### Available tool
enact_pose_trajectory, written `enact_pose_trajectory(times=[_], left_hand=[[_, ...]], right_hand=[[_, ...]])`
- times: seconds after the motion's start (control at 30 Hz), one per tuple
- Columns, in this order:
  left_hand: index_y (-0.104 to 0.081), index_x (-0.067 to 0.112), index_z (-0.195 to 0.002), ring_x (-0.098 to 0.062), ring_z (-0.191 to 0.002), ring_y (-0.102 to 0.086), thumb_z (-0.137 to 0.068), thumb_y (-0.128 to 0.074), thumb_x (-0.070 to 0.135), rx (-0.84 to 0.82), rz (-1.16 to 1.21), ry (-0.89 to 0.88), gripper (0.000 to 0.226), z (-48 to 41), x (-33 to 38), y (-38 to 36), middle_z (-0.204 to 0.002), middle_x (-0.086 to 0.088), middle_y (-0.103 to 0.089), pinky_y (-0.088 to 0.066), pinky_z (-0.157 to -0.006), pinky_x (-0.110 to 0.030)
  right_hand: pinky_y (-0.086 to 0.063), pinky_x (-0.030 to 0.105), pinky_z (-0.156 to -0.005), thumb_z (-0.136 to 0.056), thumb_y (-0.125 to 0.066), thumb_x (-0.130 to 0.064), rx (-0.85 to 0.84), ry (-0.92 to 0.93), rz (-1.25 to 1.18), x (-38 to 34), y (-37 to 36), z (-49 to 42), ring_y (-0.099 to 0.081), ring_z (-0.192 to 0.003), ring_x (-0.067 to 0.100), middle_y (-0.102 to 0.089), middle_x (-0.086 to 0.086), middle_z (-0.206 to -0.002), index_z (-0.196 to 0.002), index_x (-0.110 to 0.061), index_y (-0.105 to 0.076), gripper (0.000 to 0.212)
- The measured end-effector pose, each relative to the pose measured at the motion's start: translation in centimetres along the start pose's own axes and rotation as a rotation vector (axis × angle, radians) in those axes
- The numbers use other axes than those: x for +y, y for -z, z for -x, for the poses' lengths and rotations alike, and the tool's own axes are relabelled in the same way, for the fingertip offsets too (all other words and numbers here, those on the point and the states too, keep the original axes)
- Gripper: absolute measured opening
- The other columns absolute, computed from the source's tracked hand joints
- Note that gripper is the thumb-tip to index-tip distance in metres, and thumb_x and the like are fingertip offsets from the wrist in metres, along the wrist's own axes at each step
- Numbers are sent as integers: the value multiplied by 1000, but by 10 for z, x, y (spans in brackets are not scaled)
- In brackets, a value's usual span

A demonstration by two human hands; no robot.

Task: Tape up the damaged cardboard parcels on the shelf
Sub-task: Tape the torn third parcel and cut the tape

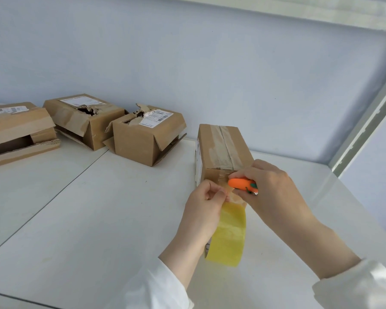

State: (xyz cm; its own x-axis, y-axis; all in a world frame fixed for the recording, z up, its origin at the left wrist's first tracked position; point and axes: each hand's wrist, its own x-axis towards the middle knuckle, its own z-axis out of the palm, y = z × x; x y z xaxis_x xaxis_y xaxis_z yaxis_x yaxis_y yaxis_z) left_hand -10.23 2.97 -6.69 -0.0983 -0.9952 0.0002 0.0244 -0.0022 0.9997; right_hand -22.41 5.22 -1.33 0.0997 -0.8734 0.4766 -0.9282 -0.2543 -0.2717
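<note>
A cardboard parcel (221, 150) with clear tape along its top seam stands on the white shelf (103, 210) right of centre. A strip of tape runs from the parcel's near end down to a yellowish tape roll (228, 239) that hangs below my hands. My left hand (204, 205) pinches the tape strip just below the parcel's near end. My right hand (270, 186) grips a small orange carrot-shaped cutter (242, 183), its tip at the tape against the near face.
Three torn cardboard parcels stand at the back left: one with a ripped top and label (147, 134), one with a hole in its top (83, 119), one with an open side flap (18, 130). A white shelf post (366, 128) rises at the right.
</note>
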Motion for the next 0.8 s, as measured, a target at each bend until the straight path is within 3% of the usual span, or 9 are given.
enact_pose_trajectory(times=[0.07,0.13,0.3,0.4,0.53,0.67,0.8], left_hand=[[-58,16,-75,-13,-75,-57,-93,-54,16,-3,3,-1,18,0,0,1,-70,11,-66,-42,-72,-31],[-58,15,-76,-12,-74,-57,-94,-54,18,-11,-9,-11,18,1,1,2,-66,15,-64,-42,-71,-28],[-58,17,-76,-8,-73,-57,-94,-54,18,-13,-7,-16,18,2,1,1,-61,20,-64,-43,-71,-25],[-57,18,-74,-9,-74,-58,-94,-54,18,0,-4,-18,20,3,1,1,-62,19,-63,-42,-72,-26],[-59,14,-77,-11,-78,-59,-94,-54,18,-3,1,-14,18,4,2,1,-68,15,-65,-44,-76,-28],[-59,13,-79,-14,-81,-60,-94,-54,16,-11,-16,-20,16,3,4,1,-74,11,-66,-45,-78,-31],[-59,14,-77,-14,-80,-60,-94,-55,17,-7,-11,-13,17,2,2,1,-72,11,-66,-44,-76,-31]], right_hand=[[-30,16,-58,-74,-76,-10,-29,-21,11,-1,2,-1,-46,-71,16,-50,-4,-76,-92,-18,-74,20],[-35,12,-60,-76,-74,-11,-61,-47,-46,0,10,0,-49,-69,13,-53,-6,-76,-91,-22,-74,19],[-40,6,-72,-77,-74,-16,-68,-171,-299,9,42,5,-59,-87,1,-67,-16,-89,-78,-43,-65,29],[-40,6,-71,-76,-75,-13,-74,-134,-254,8,39,6,-56,-85,-1,-66,-12,-85,-76,-46,-63,34],[-39,11,-66,-74,-75,-7,-52,-79,-171,10,21,4,-54,-77,8,-58,-5,-76,-83,-32,-72,27],[-31,13,-56,-72,-76,-6,-8,-22,-31,9,7,3,-45,-61,8,-43,-16,-68,-86,-20,-74,19],[-29,16,-54,-74,-74,-8,9,-7,36,5,4,4,-42,-64,13,-36,-18,-67,-87,-18,-73,16]])
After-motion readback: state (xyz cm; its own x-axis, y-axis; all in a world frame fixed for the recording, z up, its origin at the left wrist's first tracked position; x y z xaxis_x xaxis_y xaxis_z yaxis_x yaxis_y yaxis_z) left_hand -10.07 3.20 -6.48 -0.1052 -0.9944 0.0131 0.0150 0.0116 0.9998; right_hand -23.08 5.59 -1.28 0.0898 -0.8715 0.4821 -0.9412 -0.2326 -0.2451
